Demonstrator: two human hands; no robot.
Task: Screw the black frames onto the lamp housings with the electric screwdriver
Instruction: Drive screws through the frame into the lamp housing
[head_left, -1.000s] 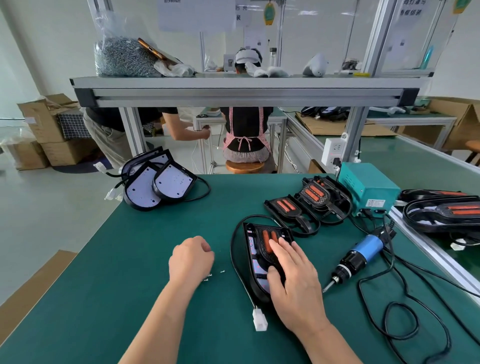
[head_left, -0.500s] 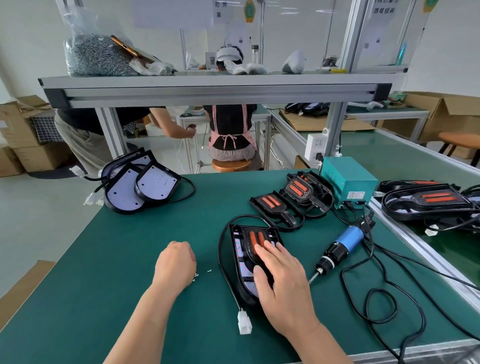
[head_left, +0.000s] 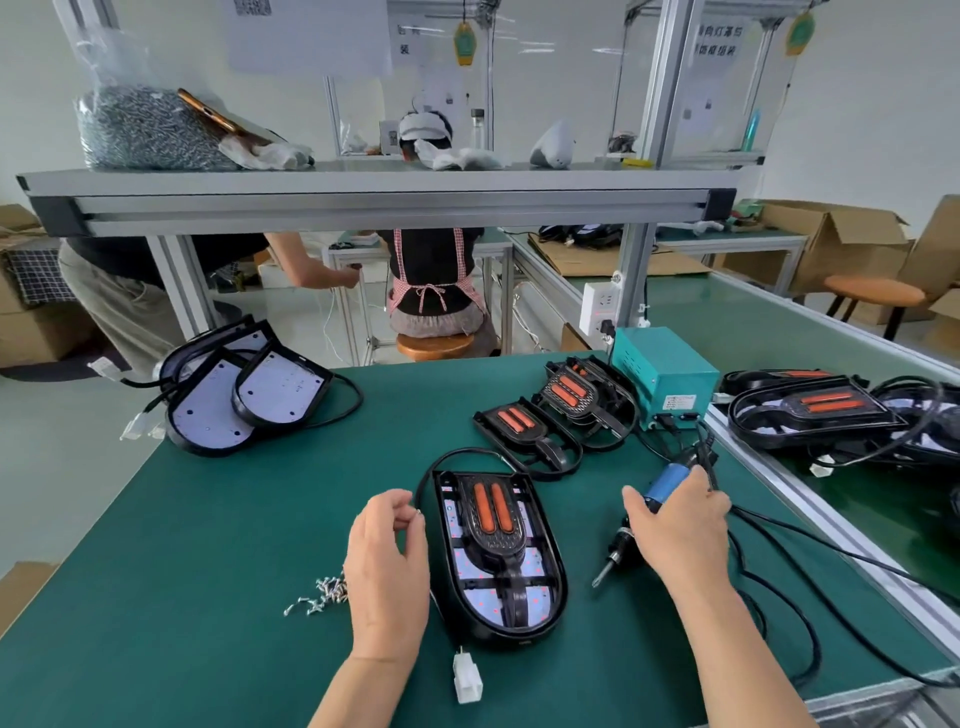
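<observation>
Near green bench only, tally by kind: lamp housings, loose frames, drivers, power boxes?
Bare lamp housings: 3
Lamp housing with frame laid in: 1
Loose black frames: 2 visible; the rear one may hide more
Electric screwdriver: 1
Teal power box: 1
Total: 8

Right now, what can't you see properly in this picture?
All in the head view:
- Electric screwdriver: its middle is hidden under the right hand.
- Left hand: something tiny glints between thumb and finger; too small to tell if it is a screw.
- Black frame on the lamp housing: screw holes too small to find.
- Far-right lamps: cut off by the picture's edge.
</observation>
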